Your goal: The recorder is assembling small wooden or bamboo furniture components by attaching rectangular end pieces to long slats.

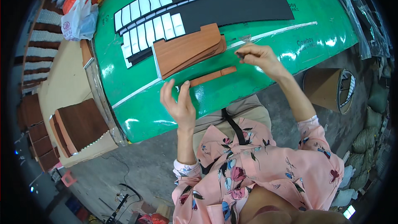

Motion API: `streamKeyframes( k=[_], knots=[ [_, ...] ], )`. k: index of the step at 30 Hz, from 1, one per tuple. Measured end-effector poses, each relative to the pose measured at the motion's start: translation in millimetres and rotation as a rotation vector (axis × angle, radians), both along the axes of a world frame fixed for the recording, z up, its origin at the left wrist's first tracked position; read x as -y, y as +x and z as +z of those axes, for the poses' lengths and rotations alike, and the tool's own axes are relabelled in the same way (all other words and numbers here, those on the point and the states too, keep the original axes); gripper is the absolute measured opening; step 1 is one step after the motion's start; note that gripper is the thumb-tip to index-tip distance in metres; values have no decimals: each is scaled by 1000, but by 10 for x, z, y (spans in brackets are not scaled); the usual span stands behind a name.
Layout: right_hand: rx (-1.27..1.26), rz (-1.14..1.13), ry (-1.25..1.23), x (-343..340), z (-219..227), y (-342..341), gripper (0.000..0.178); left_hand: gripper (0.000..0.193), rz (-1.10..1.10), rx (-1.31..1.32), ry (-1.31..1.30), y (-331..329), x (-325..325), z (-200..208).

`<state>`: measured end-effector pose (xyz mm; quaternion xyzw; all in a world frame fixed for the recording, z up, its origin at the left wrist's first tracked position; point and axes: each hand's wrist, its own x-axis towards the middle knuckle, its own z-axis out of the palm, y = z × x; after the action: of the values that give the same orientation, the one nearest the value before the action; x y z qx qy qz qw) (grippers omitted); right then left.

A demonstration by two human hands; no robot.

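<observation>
Centrally, left hand (181, 107): fingers spread, one at left end of brown strip (212, 76)
Right hand (262, 58): pinching small dark piece (240, 55)
Brown panels (188, 49): stacked, upper centre

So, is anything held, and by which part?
The right hand pinches a small dark thing, part unclear; the left hand touches the brown strip at its left end.

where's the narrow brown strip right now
In the head view, the narrow brown strip lies near the middle on the green tabletop, just below the stack of brown pieces, with its left end at the left hand.
</observation>
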<state>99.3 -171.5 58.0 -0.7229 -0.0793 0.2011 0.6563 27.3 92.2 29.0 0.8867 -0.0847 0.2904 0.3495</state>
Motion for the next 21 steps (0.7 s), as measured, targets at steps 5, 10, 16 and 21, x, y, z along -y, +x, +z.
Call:
streamKeyframes(
  k=[5,10,16,21],
  knots=[
    [-19,-193,57,-159,-168,-216,23,32,58,131,426,-281,530,-31],
    [370,-169,-220,-240,-97,-291,22,40,146,-83,337,-225,828,-182],
    [711,-156,-478,-288,-91,-321,23,40,198,-23,419,-156,844,-365],
    [774,-153,-526,-323,-99,-304,23,36,205,17,404,-128,837,-398]
  ],
)
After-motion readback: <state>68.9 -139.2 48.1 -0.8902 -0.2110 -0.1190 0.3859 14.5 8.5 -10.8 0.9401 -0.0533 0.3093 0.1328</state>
